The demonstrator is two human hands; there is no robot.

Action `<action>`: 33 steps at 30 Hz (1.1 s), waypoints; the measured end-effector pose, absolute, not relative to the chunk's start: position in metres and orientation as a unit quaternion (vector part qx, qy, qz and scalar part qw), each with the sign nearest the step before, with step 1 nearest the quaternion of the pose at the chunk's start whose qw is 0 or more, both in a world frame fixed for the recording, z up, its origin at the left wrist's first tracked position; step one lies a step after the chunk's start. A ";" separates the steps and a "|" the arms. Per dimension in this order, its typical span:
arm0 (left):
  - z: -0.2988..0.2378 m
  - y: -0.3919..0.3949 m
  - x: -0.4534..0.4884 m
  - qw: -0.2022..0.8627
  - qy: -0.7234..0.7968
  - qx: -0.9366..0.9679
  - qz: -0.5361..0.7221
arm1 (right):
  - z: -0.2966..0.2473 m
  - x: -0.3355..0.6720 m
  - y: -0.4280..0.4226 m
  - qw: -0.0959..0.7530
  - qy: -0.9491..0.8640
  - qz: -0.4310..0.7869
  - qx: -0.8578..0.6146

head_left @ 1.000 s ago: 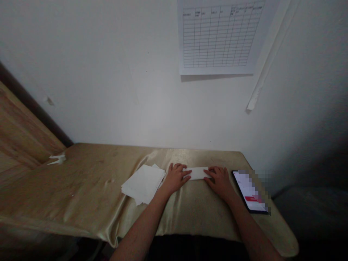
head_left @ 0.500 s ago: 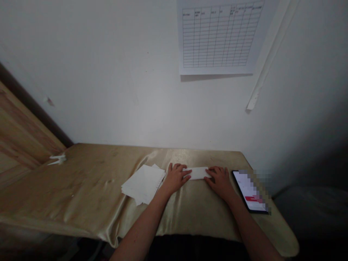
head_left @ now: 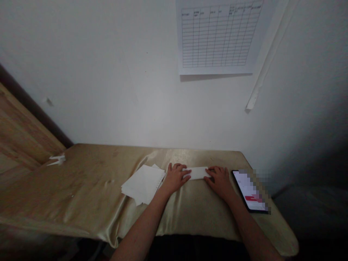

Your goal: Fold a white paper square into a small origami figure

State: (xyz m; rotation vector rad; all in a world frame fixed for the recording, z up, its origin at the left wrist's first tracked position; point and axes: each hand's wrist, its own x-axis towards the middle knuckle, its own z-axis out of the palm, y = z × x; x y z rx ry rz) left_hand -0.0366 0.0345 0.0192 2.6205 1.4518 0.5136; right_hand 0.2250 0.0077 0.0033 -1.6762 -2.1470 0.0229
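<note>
A narrow white strip of folded paper (head_left: 198, 173) lies flat on the gold cloth, its long side running left to right. My left hand (head_left: 176, 176) holds the strip's left end, with the thumb at the near edge and fingertips on top. At the right end, my right hand (head_left: 219, 177) grips it in the same way, thumb below and fingers on the paper. Both palms rest low over the table. The parts of the strip under my fingertips are hidden.
Left of my left hand lies a loose stack of white paper sheets (head_left: 144, 183). A phone with a lit screen (head_left: 246, 186) is right of my right hand. The gold cloth (head_left: 89, 188) is wrinkled near the stack. A printed table sheet (head_left: 217, 40) hangs on the wall behind.
</note>
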 end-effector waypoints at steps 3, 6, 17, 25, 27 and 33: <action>0.020 0.034 -0.036 0.048 0.477 0.862 0.167 | 0.003 0.225 0.008 0.209 -0.772 0.005 -0.601; 0.019 0.034 -0.036 0.044 0.478 0.861 0.168 | 0.004 0.225 0.007 0.209 -0.771 0.006 -0.601; 0.018 0.033 -0.035 0.037 0.483 0.859 0.163 | 0.007 0.224 0.006 0.210 -0.768 0.012 -0.605; 0.021 0.032 -0.034 0.030 0.486 0.859 0.161 | 0.007 0.223 0.006 0.209 -0.767 0.009 -0.607; 0.022 0.031 -0.034 0.028 0.486 0.859 0.159 | 0.008 0.223 0.006 0.204 -0.767 0.011 -0.609; 0.024 0.029 -0.031 0.014 0.497 0.853 0.159 | 0.009 0.222 0.005 0.202 -0.763 0.011 -0.614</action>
